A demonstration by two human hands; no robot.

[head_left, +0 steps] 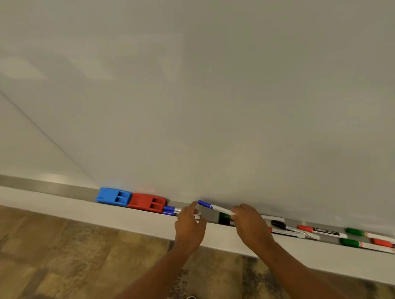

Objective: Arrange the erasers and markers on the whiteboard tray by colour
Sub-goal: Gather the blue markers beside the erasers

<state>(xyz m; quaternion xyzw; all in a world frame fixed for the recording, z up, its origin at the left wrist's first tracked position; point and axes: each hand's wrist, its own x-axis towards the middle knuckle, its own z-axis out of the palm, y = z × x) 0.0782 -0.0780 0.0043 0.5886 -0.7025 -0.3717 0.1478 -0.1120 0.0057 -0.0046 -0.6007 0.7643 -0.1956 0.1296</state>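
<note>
- Two hands are at the grey metal whiteboard tray (56,188), low in the centre of the frame: the right hand (250,225) pinches the white barrel of a blue-capped marker (214,207), lifted clear of the tray with its cap pointing up-left.
- Left hand (189,225) sits just beside that cap, fingers loosely curled near two more blue-capped markers (171,210) lying in the tray; whether it grips anything, I cannot tell.
- Handling, as I judge it: a light, rigid plastic tube, smooth and a bit slippery, prone to roll once set down. A mid-barrel pinch looks right; pulling on the cap could pop it off.
- Left of them, a blue plastic block eraser (113,196) and a red plastic block eraser (146,202) touch end to end; both look light and easy to slide by the sides.
- Lower right, black (279,224), red (305,228) and green (355,231) capped markers lie mixed.
- Labels: dark print shows on some barrels, too blurred to read; no brand legible.
</note>
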